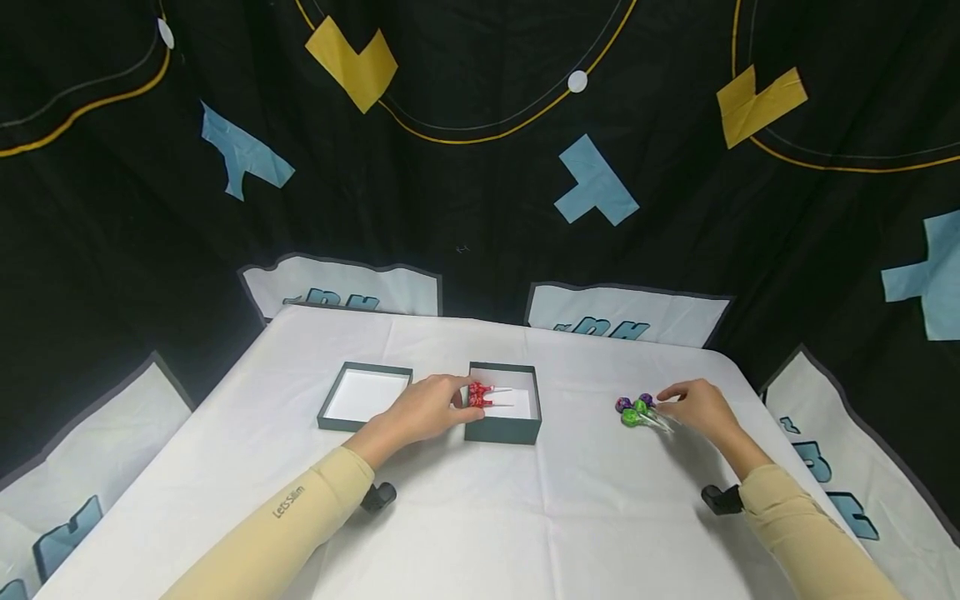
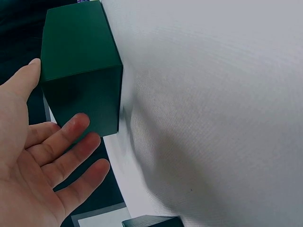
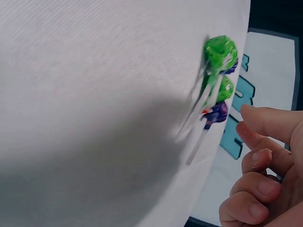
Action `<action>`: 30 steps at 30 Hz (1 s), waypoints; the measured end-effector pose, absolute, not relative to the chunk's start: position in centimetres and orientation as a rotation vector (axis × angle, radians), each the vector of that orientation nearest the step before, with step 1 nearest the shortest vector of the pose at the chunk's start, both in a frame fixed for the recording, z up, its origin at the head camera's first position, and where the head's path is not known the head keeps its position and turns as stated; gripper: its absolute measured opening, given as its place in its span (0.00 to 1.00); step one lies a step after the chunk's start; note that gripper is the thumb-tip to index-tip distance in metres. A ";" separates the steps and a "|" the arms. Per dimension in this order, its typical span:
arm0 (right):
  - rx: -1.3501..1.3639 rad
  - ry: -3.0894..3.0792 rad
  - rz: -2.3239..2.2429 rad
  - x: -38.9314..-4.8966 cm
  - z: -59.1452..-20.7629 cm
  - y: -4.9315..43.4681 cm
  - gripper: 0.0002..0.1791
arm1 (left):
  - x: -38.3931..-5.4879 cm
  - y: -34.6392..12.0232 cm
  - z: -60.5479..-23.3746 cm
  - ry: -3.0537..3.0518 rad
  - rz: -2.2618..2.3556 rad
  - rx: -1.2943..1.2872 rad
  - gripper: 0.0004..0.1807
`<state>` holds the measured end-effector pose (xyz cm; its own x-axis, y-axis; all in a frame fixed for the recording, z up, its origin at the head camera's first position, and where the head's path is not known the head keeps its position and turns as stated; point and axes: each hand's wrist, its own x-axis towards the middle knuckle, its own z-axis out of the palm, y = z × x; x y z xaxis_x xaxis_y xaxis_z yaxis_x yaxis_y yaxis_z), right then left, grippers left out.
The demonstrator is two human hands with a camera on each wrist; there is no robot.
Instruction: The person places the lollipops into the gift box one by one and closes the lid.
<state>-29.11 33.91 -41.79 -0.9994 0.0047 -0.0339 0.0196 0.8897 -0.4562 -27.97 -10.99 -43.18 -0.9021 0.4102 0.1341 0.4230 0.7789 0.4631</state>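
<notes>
My left hand (image 1: 431, 407) is at the left side of a dark green box (image 1: 504, 431), its thumb at the box's edge in the left wrist view and the other fingers extended loosely. Whether it presses the box is unclear. Inside the box lie two red-wrapped lollipops (image 1: 480, 394), white sticks pointing right. Just right of a small group of lollipops on the table hovers my right hand (image 1: 701, 407), fingers loosely bent, holding nothing visible. The group has green lollipops (image 3: 221, 53) and purple lollipops (image 3: 218, 113); their sticks point toward me.
Left of the box lies a shallow green-edged lid (image 1: 367, 398), white inside, partly behind my left hand. A white cloth (image 1: 480, 533) covers the table. Beyond its far edge hangs a black curtain (image 1: 480, 208) with taped shapes.
</notes>
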 end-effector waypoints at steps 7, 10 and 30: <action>0.057 3.024 -0.799 -29.2 -43.0 35.4 0.18 | -28.0 -11.0 -43.1 -2.941 -0.783 -0.682 0.37; 0.068 3.019 -0.839 -29.2 -43.5 35.9 0.18 | -27.9 -10.9 -43.1 -2.950 -0.794 -0.670 0.37; 0.262 2.918 -0.995 -29.1 -45.6 37.8 0.18 | -27.7 -10.9 -43.0 -2.949 -0.777 -0.670 0.36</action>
<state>-29.08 37.81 -45.56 -0.9846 0.1444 -0.0990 0.1748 0.7788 -0.6024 -27.75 -10.89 -42.98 -0.9078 0.4003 0.1251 0.4100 0.7843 0.4656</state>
